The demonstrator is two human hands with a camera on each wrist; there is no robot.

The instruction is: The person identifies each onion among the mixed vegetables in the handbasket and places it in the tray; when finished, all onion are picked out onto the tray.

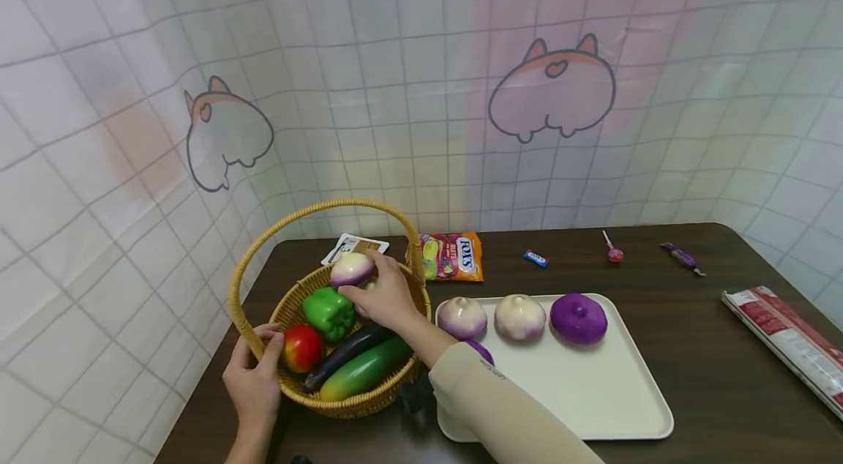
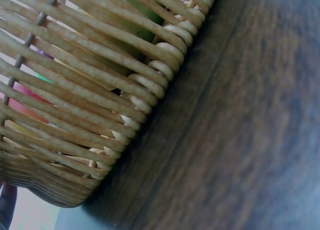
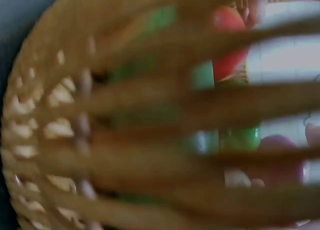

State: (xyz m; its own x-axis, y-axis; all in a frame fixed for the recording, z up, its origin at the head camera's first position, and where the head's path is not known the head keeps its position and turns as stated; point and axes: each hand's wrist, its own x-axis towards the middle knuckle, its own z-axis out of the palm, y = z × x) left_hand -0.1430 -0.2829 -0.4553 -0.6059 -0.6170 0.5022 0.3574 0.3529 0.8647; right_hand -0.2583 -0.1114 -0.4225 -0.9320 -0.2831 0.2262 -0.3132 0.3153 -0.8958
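Observation:
A yellow wicker basket (image 1: 356, 405) with a tall arched handle stands on the table's left side. Inside lie a red apple (image 1: 303, 348), a green bell pepper (image 1: 328, 313), a dark eggplant (image 1: 347, 356) and a green cucumber-like vegetable (image 1: 366, 370). My left hand (image 1: 253, 380) grips the basket's left rim, near the handle's base. At the basket's far side, my right hand (image 1: 388, 296) holds a white-and-purple turnip (image 1: 352, 268) over the pepper; part of another pale thing beneath the hand is hidden. The right wrist view looks through blurred basket weave (image 3: 150, 160).
Right of the basket is a white tray (image 1: 566, 405) with two whitish turnips (image 1: 520, 317), a purple one (image 1: 579, 320) and another partly behind my sleeve. Behind lie a candy bag (image 1: 451, 257), a small blue wrapper (image 1: 536, 258), a lollipop (image 1: 614, 254) and a purple candy (image 1: 683, 257).

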